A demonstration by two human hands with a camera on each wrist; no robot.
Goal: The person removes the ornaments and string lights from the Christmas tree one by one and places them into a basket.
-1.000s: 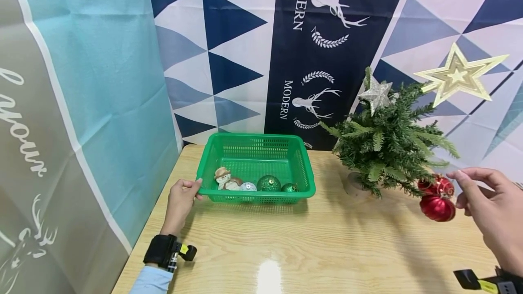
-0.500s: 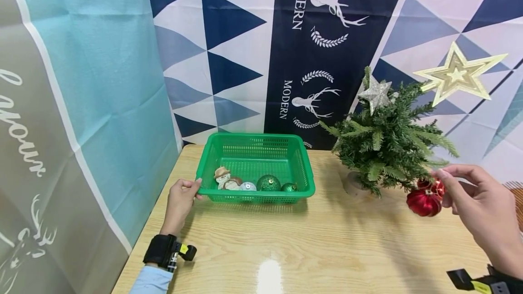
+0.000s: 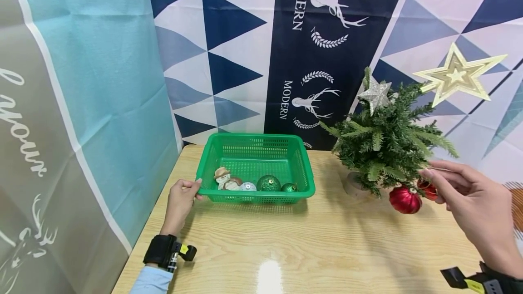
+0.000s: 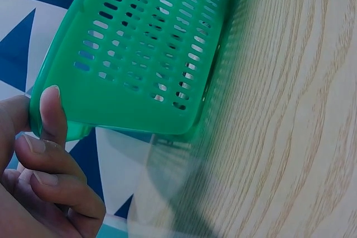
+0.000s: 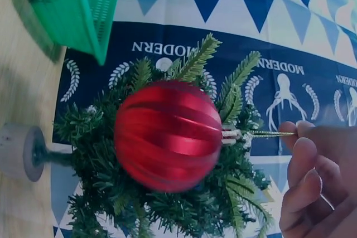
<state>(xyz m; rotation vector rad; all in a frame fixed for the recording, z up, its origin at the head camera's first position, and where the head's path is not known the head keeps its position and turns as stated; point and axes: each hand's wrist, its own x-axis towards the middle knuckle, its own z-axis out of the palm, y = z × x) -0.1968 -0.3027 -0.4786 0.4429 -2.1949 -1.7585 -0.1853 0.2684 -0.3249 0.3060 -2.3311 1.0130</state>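
Note:
At the left, my left hand point(image 3: 182, 194) grips the near left corner of a green plastic basket point(image 3: 257, 197), thumb and fingers on either side of its rim in the left wrist view. My right hand point(image 3: 476, 205) pinches the gold string point(image 5: 265, 134) of a red ridged Christmas ball point(image 3: 405, 200) between thumb and forefinger. That ball hangs beside the lower right branches of a small Christmas tree point(image 3: 380, 144). Partly behind my right fingers is a second red ornament point(image 3: 427, 190). Large in the right wrist view, the held red ball point(image 5: 167, 136) overlaps the tree.
The basket contains a snowman figure point(image 3: 223, 179), a white ball point(image 3: 248, 187) and two green glitter balls. A silver star point(image 3: 376, 95) and a gold star point(image 3: 456, 75) are on the tree. Patterned cloth point(image 3: 229, 58) stands behind the wooden table point(image 3: 318, 248).
My right hand has moved left toward the tree, carrying the red ball past the second red ornament. The left hand and the basket have stayed in place.

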